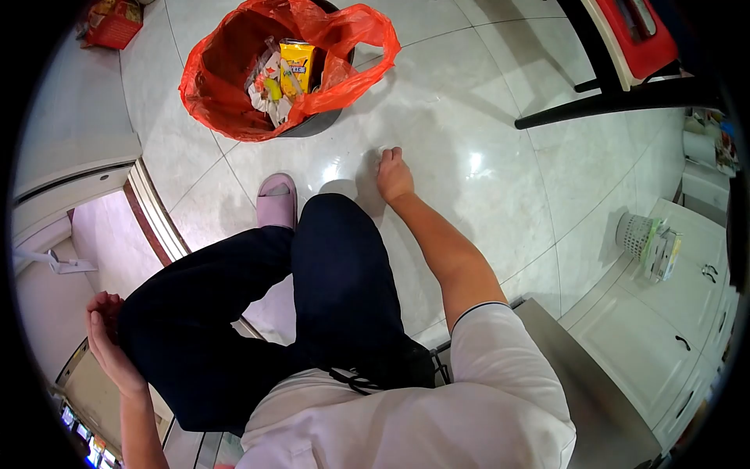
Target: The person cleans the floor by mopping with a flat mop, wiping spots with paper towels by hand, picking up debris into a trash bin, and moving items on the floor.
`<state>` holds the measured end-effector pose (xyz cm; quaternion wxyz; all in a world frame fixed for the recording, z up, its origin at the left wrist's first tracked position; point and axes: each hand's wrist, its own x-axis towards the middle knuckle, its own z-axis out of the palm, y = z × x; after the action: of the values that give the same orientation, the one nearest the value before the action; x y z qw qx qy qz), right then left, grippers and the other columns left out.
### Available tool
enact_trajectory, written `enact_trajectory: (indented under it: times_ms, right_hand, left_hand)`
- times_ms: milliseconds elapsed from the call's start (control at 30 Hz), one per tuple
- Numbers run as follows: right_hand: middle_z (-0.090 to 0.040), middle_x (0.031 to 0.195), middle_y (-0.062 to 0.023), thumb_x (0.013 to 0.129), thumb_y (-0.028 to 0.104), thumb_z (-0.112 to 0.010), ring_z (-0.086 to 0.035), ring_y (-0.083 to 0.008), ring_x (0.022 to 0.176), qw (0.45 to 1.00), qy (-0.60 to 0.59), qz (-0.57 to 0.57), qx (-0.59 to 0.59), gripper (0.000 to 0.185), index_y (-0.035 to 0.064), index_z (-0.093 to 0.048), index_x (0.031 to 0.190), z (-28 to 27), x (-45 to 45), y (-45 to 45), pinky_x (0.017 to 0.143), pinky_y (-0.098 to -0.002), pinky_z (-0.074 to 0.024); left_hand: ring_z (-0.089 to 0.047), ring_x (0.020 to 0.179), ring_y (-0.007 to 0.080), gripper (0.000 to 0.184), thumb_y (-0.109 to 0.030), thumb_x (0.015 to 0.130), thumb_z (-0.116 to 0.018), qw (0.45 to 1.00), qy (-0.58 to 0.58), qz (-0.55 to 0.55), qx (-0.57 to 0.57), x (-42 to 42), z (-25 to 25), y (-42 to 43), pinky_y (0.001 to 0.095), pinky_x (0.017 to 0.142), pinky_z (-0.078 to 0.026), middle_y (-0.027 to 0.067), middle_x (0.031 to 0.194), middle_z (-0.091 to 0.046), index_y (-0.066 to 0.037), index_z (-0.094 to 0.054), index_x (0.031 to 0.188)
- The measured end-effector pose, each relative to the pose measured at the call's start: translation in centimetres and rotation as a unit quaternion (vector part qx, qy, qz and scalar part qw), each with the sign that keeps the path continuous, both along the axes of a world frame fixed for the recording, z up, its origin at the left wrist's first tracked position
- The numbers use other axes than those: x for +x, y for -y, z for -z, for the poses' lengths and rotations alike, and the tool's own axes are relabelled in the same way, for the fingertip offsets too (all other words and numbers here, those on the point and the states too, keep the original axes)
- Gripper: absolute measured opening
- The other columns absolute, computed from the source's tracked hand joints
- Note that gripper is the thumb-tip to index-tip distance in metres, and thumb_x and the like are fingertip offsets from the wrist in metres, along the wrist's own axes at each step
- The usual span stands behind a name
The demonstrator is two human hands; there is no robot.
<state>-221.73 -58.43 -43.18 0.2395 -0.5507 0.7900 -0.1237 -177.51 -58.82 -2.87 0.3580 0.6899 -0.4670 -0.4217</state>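
My right hand [394, 175] reaches down to the tiled floor [461, 203] with its fingers closed. A small white piece [383, 149], possibly tissue, shows at the fingertips; most of it is hidden. My left hand [111, 345] rests against the outside of my bent left knee, fingers loosely apart and nothing visible in them. Beyond my right hand stands a dark bin [314, 125] lined with a red plastic bag [348, 95]. Inside lie a yellow box [298, 62] and crumpled white waste [266, 86].
A pink slipper [276, 205] is on my foot, near the bin. Dark chair legs [617, 102] stand at the upper right. White cabinets [648, 344] and a grey basket [631, 231] are on the right. At the left is a doorway with a threshold [148, 215].
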Motion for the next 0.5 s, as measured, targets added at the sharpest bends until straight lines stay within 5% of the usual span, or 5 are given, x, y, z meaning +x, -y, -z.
enact_trajectory:
  times_ms: [500]
  right_hand:
    - [-0.052, 0.109, -0.0218, 0.084, 0.006, -0.047, -0.060, -0.0394, 0.093, 0.996, 0.073, 0.042, -0.005, 0.019, 0.0013, -0.056, 0.100, 1.4, 5.6, 5.8, 0.079, -0.0442, -0.0514]
  left_hand:
    - [-0.054, 0.100, 0.0167, 0.036, -0.029, 0.100, -0.035, 0.997, 0.020, -0.080, -0.003, -0.5, -0.1, -0.3, 0.0300, 0.096, -0.039, 0.0089, 0.101, -0.057, 0.000, -0.052, 0.111]
